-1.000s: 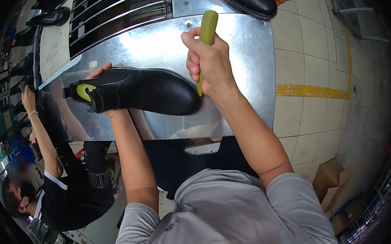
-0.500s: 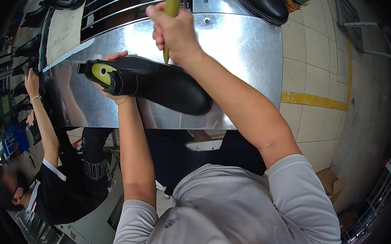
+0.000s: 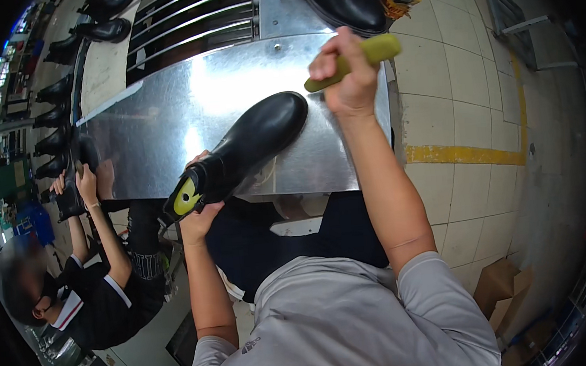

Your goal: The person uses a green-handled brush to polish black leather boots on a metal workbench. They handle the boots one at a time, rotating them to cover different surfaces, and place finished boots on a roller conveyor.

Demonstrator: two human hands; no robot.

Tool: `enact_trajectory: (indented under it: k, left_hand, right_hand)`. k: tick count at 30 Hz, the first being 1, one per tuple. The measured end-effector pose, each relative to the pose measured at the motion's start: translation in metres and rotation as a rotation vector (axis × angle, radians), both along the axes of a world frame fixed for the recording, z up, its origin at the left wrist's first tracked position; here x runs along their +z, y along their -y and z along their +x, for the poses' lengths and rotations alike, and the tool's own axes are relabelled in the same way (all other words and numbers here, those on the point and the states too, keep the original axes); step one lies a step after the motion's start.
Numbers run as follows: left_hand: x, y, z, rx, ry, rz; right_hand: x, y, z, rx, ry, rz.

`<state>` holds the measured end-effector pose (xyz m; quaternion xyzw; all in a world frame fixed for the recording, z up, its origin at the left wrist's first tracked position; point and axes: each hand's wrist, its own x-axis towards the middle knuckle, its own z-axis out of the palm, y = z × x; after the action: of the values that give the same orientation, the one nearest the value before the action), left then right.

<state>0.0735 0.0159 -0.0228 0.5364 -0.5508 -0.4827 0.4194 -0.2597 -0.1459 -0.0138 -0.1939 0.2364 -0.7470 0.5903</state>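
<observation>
The black boot (image 3: 255,134) hides part of the left grip (image 3: 200,221), and its sole is out of sight. The right grip (image 3: 352,82), slightly blurred, partly covers the green tool (image 3: 383,48). The top edge cuts off 2 black shoes (image 3: 341,4) and the metal bars (image 3: 201,25). The far-left clutter (image 3: 7,179) is too small to tell.

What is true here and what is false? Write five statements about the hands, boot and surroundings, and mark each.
1. The right hand grips a yellow-green tool. True.
2. The left hand holds a black boot near its ankle end. True.
3. The boot's toe points toward the person's body. False: it points away, to the right.
4. A yellow line marks the tiled floor right of the metal table. True.
5. Another person is on the right. False: the co-worker is on the left.
</observation>
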Motion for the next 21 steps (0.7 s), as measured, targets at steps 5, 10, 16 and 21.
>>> enact_trajectory:
  k: [5, 10, 16, 21]
  left_hand:
    - [0.016, 0.013, -0.016, -0.098, 0.057, -0.059]
    - [0.009, -0.025, -0.041, 0.122, 0.165, -0.068]
    - [0.036, -0.046, -0.084, 0.103, 0.273, 0.122]
    - [0.044, -0.053, -0.104, 0.253, 0.144, 0.118]
  right_hand:
    - [0.007, 0.004, 0.014, 0.156, -0.048, -0.003]
    - [0.001, -0.008, 0.014, 0.122, -0.118, 0.021]
    - [0.000, -0.018, 0.023, -0.034, -0.107, 0.059]
    - [0.003, -0.048, 0.041, -0.029, -0.104, -0.003]
